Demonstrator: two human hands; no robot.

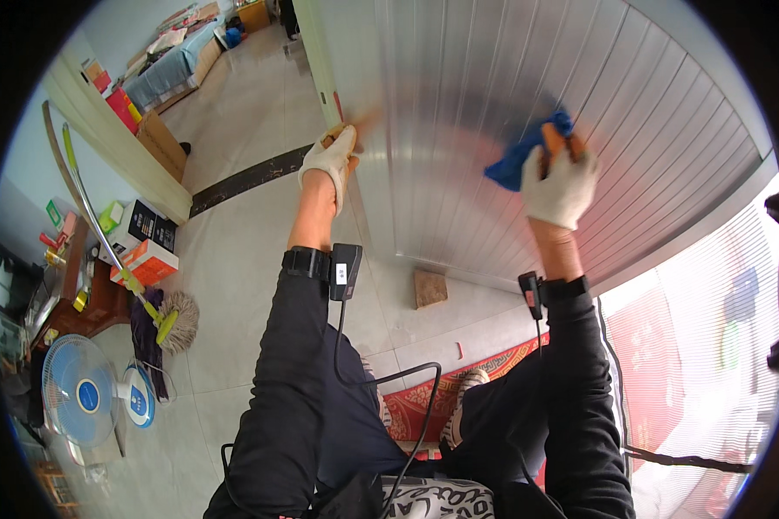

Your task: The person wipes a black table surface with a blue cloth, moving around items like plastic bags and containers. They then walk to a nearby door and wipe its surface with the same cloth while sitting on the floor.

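Observation:
A ribbed metal door panel stands before me, its surface shiny with blurred reflections. My right hand, in a white glove with orange on the finger side, holds a blue cloth against the ribbed face. At the panel's left edge is my left hand, in a similar glove with curled fingers; whether it grips that edge I cannot tell. Both wrists wear black straps with small devices.
A brown block sits on the floor by the door's bottom edge. On the left are a mop, an electric fan and boxes. A red patterned mat lies under my feet. A mesh curtain hangs at the right.

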